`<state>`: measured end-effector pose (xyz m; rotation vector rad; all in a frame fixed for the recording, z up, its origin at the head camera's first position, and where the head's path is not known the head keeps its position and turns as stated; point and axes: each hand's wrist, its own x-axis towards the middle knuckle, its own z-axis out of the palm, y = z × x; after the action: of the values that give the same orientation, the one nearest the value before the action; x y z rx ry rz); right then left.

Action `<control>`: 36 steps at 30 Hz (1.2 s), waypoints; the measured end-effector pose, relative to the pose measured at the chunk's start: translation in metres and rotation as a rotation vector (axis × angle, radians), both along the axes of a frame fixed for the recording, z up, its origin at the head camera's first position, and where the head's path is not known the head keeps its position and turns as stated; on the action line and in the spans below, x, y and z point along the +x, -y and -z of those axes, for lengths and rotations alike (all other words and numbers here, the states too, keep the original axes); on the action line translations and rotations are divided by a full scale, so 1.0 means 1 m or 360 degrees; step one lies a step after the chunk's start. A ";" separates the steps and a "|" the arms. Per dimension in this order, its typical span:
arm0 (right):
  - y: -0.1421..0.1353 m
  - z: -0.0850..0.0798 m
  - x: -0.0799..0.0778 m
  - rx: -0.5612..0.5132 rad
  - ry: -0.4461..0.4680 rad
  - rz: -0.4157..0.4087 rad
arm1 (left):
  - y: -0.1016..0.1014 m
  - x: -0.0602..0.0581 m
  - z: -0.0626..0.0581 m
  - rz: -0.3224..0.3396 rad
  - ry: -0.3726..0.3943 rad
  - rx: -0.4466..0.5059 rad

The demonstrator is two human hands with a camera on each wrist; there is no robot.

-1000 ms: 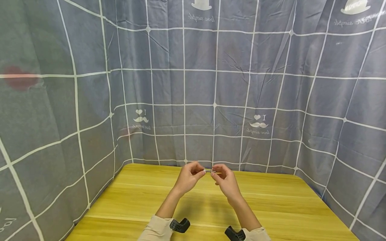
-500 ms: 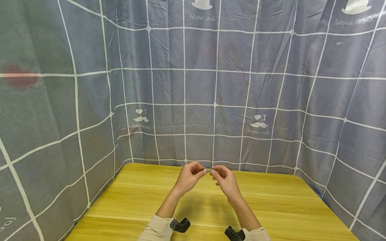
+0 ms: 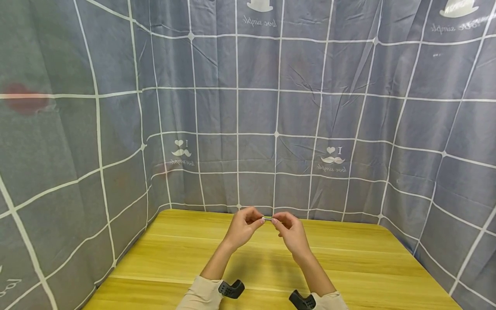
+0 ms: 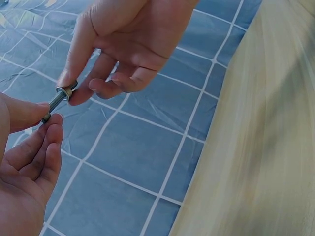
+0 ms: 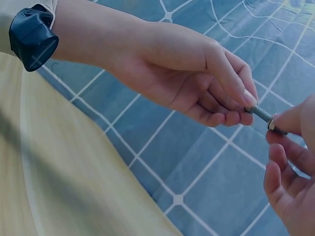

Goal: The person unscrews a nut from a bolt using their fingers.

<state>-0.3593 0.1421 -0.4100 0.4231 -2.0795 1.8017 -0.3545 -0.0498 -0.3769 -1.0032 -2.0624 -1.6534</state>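
Note:
Above the table, both hands hold a small metal bolt (image 3: 268,219) between them, one end each. My left hand (image 3: 241,230) pinches one end with thumb and fingertips. At the other end my right hand (image 3: 291,234) pinches beside a light washer (image 4: 63,92), with a dark end piece showing past it in the left wrist view. Bare threaded shank (image 5: 261,114) shows between the two pinches in the right wrist view. Fingertips cover part of both ends.
A yellow wood-grain table (image 3: 186,258) lies under the hands. Grey-blue curtains (image 3: 255,112) with white grid lines enclose its back and sides. Black wrist devices (image 3: 231,289) sit at both beige cuffs.
The right thumb and fingers have drawn together over their end of the bolt, so less of it shows there. The left hand holds its place.

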 end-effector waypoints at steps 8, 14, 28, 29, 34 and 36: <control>0.001 -0.001 0.001 0.0035 -0.0030 -0.0011 | -0.001 0.000 0.001 -0.0027 -0.0003 0.0019; 0.001 -0.002 0.001 -0.0001 -0.0029 -0.0022 | -0.001 0.001 0.000 -0.0017 0.0024 0.0019; 0.001 0.000 0.001 0.0013 0.0010 0.0001 | 0.000 0.001 -0.001 -0.0011 0.0010 0.0007; 0.001 0.000 0.001 0.0016 0.0006 0.0004 | 0.000 0.001 -0.001 -0.0006 0.0013 0.0002; 0.002 0.000 0.002 0.0004 -0.0014 -0.0009 | 0.001 0.002 -0.001 -0.0008 0.0016 -0.0013; 0.002 0.000 0.001 0.0000 -0.0018 -0.0014 | 0.001 0.002 -0.002 -0.0013 0.0012 -0.0014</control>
<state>-0.3580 0.1406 -0.4104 0.4420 -2.0732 1.7996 -0.3525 -0.0503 -0.3753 -0.9915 -2.0774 -1.6483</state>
